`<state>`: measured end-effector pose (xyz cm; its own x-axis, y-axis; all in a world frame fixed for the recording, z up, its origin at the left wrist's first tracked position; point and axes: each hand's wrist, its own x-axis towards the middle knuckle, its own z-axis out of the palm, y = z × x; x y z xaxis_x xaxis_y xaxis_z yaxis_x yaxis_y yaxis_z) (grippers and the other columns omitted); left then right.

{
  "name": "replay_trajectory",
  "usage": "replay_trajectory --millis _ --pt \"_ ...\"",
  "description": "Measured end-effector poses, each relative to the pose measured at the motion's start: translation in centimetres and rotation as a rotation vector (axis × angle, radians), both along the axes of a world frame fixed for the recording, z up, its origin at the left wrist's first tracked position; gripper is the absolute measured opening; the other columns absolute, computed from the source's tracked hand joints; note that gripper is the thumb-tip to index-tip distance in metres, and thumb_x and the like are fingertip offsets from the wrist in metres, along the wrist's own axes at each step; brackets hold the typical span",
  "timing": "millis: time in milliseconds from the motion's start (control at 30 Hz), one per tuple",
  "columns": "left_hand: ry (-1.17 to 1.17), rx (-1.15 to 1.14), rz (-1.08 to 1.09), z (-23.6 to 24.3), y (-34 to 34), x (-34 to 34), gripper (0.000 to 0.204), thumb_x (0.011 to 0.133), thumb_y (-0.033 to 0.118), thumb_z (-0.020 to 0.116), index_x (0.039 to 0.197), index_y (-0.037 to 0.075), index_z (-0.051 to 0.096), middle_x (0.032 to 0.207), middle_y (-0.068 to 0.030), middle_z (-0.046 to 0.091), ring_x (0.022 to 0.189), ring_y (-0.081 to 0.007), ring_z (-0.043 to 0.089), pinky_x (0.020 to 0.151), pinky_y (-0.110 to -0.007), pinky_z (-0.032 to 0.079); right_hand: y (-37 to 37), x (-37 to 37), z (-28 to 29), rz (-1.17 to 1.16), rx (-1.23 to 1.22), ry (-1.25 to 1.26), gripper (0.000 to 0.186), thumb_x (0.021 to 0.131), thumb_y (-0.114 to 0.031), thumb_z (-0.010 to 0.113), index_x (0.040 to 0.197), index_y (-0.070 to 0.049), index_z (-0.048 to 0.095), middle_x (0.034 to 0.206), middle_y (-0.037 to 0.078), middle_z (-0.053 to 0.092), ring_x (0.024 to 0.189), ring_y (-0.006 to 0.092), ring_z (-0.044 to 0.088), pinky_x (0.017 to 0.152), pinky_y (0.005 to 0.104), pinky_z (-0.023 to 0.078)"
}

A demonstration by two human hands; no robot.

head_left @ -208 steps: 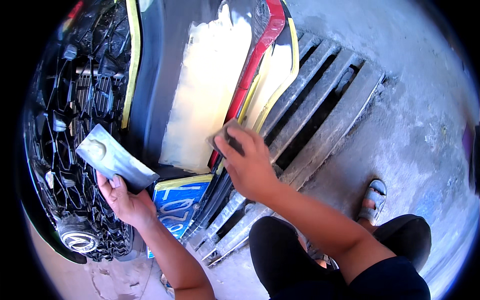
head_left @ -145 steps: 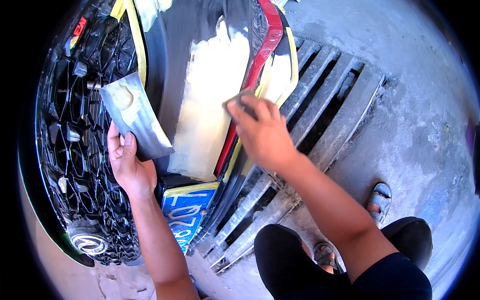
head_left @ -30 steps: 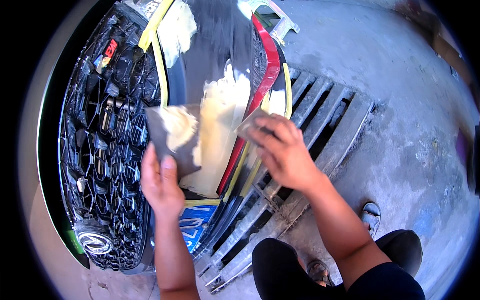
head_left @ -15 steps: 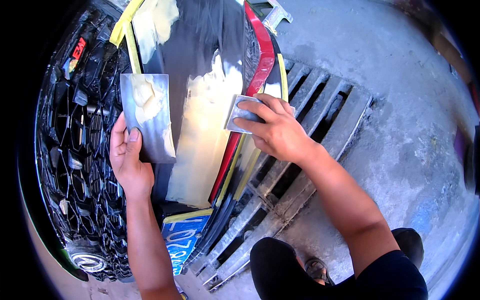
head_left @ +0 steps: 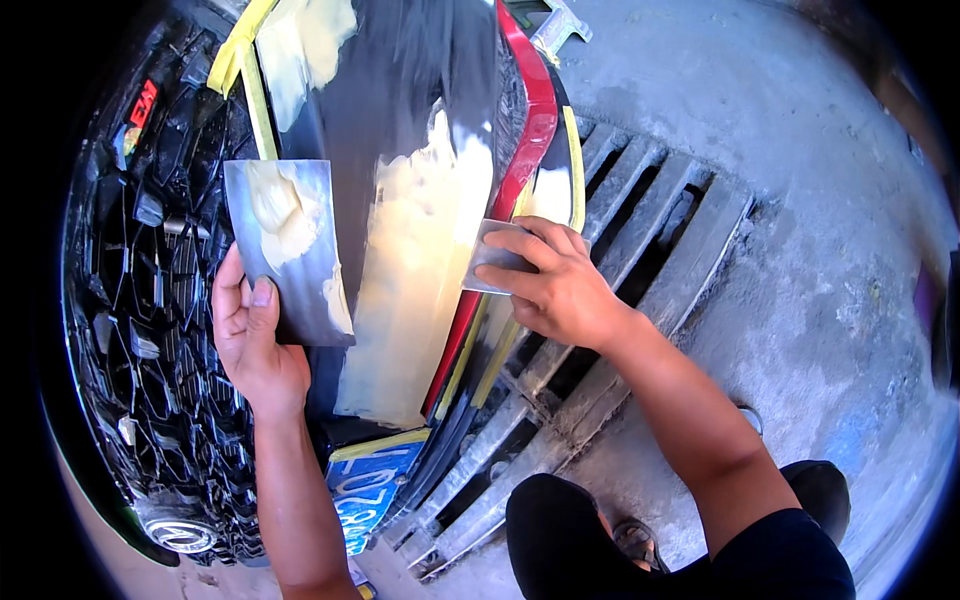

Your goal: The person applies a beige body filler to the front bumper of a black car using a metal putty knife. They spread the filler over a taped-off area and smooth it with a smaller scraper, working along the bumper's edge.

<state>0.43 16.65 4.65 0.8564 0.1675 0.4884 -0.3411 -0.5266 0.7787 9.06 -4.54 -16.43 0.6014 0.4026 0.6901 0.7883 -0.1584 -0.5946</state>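
Observation:
My left hand grips the lower end of a flat metal plate, thumb on its face. A lump of cream body filler sits on the plate, with more smeared along its right edge. In my right hand is a small metal putty spreader, fingers pressed on its face. The spreader lies over the red trim strip, at the right edge of a broad filler patch on the dark car bumper. Whether its edge touches the surface cannot be made out.
Black mesh grille fills the left. Yellow masking tape borders the panel, and a second filler patch lies at its top. A blue number plate is below. Right of the bumper are a slotted floor grate and concrete floor.
My right hand and the spreader have shifted slightly down, toward me. The plate in my left hand has also dropped a little, and the whole view has tilted slightly.

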Motion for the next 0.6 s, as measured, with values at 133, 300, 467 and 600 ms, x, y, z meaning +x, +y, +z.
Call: replay_trajectory --millis 133,300,467,600 --pt "0.006 -0.005 0.011 0.1 0.1 -0.4 0.043 0.097 0.007 0.051 0.136 -0.005 0.042 0.129 -0.0134 0.057 0.118 -0.0187 0.055 0.104 -0.033 0.040 -0.4 1.0 1.3 -0.027 0.030 -0.041 0.053 0.064 -0.006 0.072 0.114 -0.020 0.067 0.134 0.002 0.048 0.128 0.0304 0.041 0.104 0.0456 0.036" --pt "0.010 0.002 -0.013 0.0 -0.2 0.0 0.044 0.096 0.007 0.051 0.137 -0.005 0.042 0.131 -0.0140 0.056 0.118 -0.0191 0.055 0.104 -0.033 0.040 -0.1 3.2 1.7 0.021 0.070 -0.113 0.053 0.064 0.000 0.066 0.114 -0.017 0.067 0.135 0.004 0.049 0.127 0.0328 0.043 0.101 0.0453 0.038" --pt "-0.004 -0.003 -0.003 -0.1 -0.1 0.1 0.044 0.096 0.007 0.051 0.137 -0.006 0.041 0.130 -0.0143 0.056 0.118 -0.0193 0.055 0.104 -0.033 0.041 -0.7 2.4 0.1 0.000 -0.001 -0.074 0.054 0.062 -0.004 0.071 0.114 -0.018 0.068 0.134 0.002 0.049 0.128 0.0322 0.042 0.103 0.0458 0.036" --pt "0.001 -0.009 0.014 0.1 0.0 -0.2 0.044 0.096 0.006 0.051 0.137 -0.006 0.041 0.130 -0.0144 0.056 0.118 -0.0194 0.055 0.104 -0.033 0.040 -1.4 3.5 1.6 -0.018 0.060 -0.114 0.054 0.063 -0.001 0.067 0.114 -0.017 0.068 0.135 0.004 0.050 0.127 0.0340 0.042 0.102 0.0468 0.037"
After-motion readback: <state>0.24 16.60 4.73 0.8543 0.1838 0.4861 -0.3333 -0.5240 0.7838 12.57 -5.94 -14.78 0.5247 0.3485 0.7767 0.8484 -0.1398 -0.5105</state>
